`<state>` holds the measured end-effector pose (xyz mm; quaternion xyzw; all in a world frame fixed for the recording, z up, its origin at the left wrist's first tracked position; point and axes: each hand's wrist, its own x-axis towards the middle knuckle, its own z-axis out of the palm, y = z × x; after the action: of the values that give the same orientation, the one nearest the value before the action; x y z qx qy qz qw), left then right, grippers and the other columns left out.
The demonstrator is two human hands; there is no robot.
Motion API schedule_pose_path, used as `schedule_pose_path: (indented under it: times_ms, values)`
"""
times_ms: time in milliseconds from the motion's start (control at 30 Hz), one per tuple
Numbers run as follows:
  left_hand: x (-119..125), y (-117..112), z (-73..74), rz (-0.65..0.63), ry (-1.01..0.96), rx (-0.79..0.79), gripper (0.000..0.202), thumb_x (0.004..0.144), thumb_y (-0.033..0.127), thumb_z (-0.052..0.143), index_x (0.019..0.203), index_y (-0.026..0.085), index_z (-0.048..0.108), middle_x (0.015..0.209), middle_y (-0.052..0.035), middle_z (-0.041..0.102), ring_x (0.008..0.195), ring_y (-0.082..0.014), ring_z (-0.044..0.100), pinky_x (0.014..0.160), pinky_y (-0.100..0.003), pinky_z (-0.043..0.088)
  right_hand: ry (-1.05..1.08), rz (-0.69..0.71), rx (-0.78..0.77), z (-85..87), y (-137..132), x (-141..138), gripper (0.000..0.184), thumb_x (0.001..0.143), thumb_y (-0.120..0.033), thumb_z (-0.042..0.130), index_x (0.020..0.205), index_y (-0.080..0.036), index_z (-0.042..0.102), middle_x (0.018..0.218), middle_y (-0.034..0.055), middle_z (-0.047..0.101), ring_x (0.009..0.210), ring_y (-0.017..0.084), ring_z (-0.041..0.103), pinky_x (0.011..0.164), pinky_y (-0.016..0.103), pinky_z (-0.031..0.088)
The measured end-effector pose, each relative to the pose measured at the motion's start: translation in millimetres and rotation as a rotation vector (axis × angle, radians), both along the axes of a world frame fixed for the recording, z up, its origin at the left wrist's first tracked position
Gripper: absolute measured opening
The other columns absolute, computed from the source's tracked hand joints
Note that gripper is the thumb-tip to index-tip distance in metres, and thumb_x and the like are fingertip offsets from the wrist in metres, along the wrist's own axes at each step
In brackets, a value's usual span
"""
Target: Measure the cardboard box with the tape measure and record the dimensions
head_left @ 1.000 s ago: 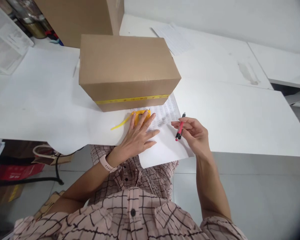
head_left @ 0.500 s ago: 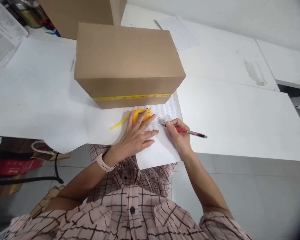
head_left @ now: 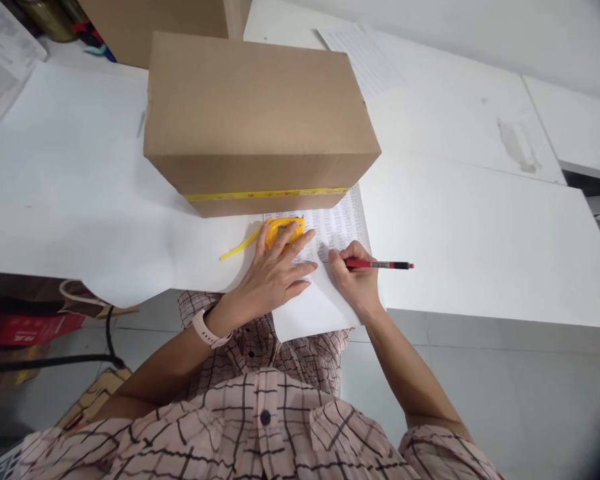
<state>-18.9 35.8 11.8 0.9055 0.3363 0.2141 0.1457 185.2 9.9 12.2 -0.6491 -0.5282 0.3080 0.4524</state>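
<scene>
My left hand lies with its fingers spread over an orange-yellow tape measure and a sheet of paper. A yellow strap trails leftward from the tape measure onto the table. Rows of small handwriting fill the sheet's upper part, while its lower part is blank and hangs past the table edge. In my right hand is a red and black pen, gripped between thumb and fingers, with its tip at the sheet just under the writing. A cardboard box with a yellow tape band stands over the sheet's top edge.
Behind the box is a second cardboard box. Another written sheet lies on the white table at the back right. A large white sheet drapes over the front edge at left. Printed papers sit far left.
My right hand has shifted slightly down, and the pen now lies more nearly level. My left hand stays over the tape measure. The camera view has moved a little.
</scene>
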Motion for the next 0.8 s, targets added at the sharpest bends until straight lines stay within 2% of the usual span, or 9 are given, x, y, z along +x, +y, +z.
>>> schedule_pose_path:
  times_ms: [200, 400, 800]
  values:
    - [0.5, 0.3, 1.4, 0.002, -0.013, -0.043, 0.024, 0.097, 0.035, 0.064, 0.118, 0.029, 0.073, 0.165, -0.0035, 0.038, 0.155, -0.0385, 0.023, 0.123, -0.073, -0.004, -0.015, 0.002, -0.027, -0.4, 0.1, -0.9, 0.038, 0.090, -0.039, 0.066, 0.065, -0.023, 0.042, 0.057, -0.0061, 0.042, 0.054, 0.011, 0.035, 0.053, 0.028, 0.031]
    - [0.4, 0.4, 0.7, 0.004, -0.005, -0.027, 0.024, 0.095, 0.033, 0.066, 0.117, 0.029, 0.072, 0.165, -0.0039, 0.037, 0.156, -0.0383, 0.023, 0.123, -0.073, -0.004, -0.094, 0.011, -0.010, -0.2, 0.3, -2.4, 0.037, 0.090, -0.036, 0.066, 0.064, -0.023, 0.043, 0.056, -0.0058, 0.044, 0.053, 0.010, 0.037, 0.052, 0.028, 0.030]
    - [0.0, 0.1, -0.4, -0.004, 0.030, 0.013, 0.024, 0.095, 0.032, 0.066, 0.118, 0.028, 0.072, 0.166, -0.0065, 0.037, 0.156, -0.0388, 0.022, 0.123, -0.073, -0.003, -0.065, -0.005, -0.004, -3.4, 0.6, -1.4, 0.037, 0.090, -0.036, 0.065, 0.064, -0.023, 0.042, 0.058, -0.0057, 0.042, 0.055, 0.011, 0.036, 0.053, 0.028, 0.031]
